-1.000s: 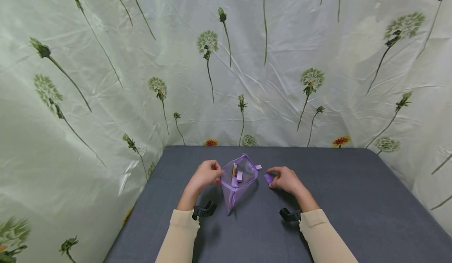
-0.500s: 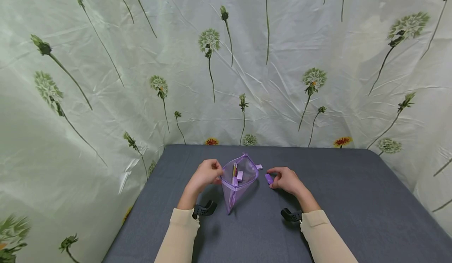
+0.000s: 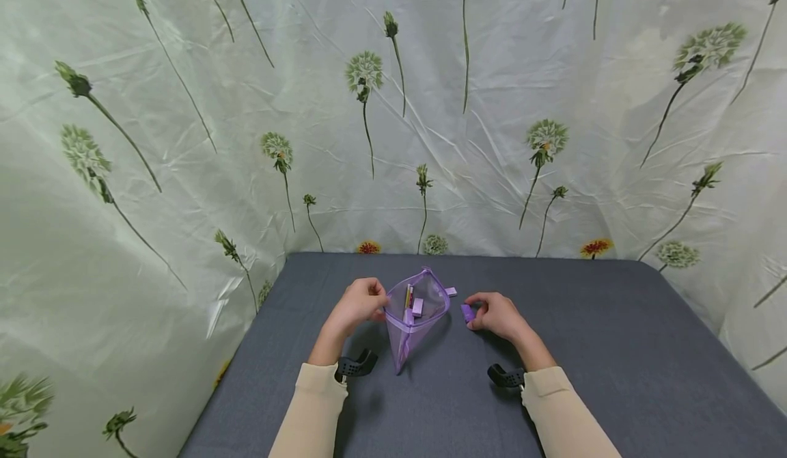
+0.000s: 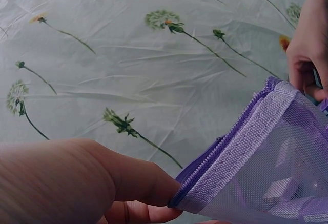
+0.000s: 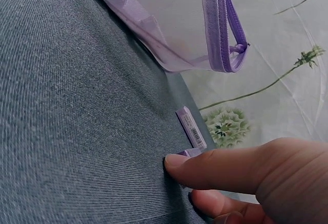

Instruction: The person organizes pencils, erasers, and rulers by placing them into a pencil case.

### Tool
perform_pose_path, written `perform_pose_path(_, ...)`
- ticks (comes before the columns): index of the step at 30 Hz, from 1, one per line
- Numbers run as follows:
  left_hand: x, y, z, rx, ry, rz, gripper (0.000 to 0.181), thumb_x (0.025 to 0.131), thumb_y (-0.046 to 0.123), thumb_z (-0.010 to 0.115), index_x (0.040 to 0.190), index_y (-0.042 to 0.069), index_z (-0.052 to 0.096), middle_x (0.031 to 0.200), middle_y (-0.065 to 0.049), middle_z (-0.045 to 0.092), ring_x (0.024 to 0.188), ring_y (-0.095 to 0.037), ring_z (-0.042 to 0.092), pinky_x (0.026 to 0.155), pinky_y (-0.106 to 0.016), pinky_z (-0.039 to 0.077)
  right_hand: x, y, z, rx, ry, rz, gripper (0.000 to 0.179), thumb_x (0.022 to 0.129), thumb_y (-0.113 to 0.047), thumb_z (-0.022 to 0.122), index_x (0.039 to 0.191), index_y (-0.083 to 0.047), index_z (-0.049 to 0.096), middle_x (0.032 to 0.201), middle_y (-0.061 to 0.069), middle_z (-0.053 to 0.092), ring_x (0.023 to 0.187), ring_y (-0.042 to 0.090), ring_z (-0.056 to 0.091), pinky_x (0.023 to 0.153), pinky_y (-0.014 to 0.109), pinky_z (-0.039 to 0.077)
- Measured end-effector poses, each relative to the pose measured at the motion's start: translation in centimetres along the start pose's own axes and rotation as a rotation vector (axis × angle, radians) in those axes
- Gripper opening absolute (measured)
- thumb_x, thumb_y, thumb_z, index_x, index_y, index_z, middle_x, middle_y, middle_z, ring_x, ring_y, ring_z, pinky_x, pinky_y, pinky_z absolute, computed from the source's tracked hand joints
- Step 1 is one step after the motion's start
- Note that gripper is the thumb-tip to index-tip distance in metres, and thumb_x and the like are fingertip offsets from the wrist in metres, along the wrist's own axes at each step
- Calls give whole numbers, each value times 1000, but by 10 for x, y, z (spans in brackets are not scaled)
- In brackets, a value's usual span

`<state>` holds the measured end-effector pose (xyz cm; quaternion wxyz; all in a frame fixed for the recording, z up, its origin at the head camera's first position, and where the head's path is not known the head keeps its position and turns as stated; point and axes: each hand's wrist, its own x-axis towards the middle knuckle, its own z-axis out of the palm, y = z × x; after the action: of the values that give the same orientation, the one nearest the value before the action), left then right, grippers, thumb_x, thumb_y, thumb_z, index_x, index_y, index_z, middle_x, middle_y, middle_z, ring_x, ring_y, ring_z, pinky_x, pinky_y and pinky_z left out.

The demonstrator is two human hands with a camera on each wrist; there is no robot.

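Observation:
My left hand (image 3: 361,301) pinches the zipped rim of a purple mesh pencil pouch (image 3: 413,343), thumb on top in the left wrist view. The pouch's mouth gapes open, with yellow and dark pencils (image 3: 408,296) and a pale purple block (image 3: 417,307) inside. To the right of it, my right hand (image 3: 496,316) grips a small purple block (image 3: 468,313) between thumb and fingers, low over the table. Much of that block is hidden behind the thumb in the right wrist view. Another flat lilac block with a barcode, like a sleeved eraser (image 5: 191,127), lies just beyond.
A dark grey cloth (image 3: 602,362) covers the table under both hands. Behind it and at the left hangs a pale curtain (image 3: 246,102) printed with dandelions. Black wrist straps (image 3: 356,364) sit at the cuffs of both cream sleeves (image 3: 316,403).

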<state>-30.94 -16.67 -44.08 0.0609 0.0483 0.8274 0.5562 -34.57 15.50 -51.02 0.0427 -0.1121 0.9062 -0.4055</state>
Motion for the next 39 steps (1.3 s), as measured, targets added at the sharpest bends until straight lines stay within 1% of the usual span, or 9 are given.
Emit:
perform_pose_path(6,0,-1,1,-2,1,2,11,94,5,65,85,1,59,87,-13,60,67,-24,62,69,-41,61,-1,-2,0,-5,-4,7,47,72,-5,86,116,-6,71,69,3,60,60,17,53,57,32,42)
perform_pose_path(12,1,-1,1,-8,0,0,11,94,5,65,86,0,59,88,-13,59,66,-23,61,68,-40,61,0,-3,1,-9,0,27,47,71,-7,88,115,-8,71,70,3,60,60,17,53,57,32,42)
perform_pose_path(18,1,-1,1,-7,1,-3,12,94,5,65,85,0,59,87,-13,59,65,-22,61,67,-39,61,0,-3,1,-20,5,29,46,71,-8,89,113,-9,72,70,3,59,61,17,53,57,32,41)
perform_pose_path(23,1,-3,1,-12,2,-6,12,94,5,65,85,0,59,87,-13,59,66,-22,60,66,-37,60,0,-2,2,-25,6,34,45,70,-8,89,112,-8,72,69,3,59,60,17,52,57,31,41)
perform_pose_path(30,2,-5,2,8,10,2,12,95,6,65,85,1,59,87,-13,59,66,-23,61,66,-38,60,-2,-3,1,-34,3,30,45,71,-6,88,112,-8,72,70,4,60,61,17,53,57,31,42)
perform_pose_path(39,1,-3,1,-3,2,0,12,95,6,64,86,1,59,89,-14,59,66,-23,60,67,-38,61,-1,-9,-4,-12,17,35,46,70,-6,87,113,-8,71,72,3,61,62,18,55,56,32,44)
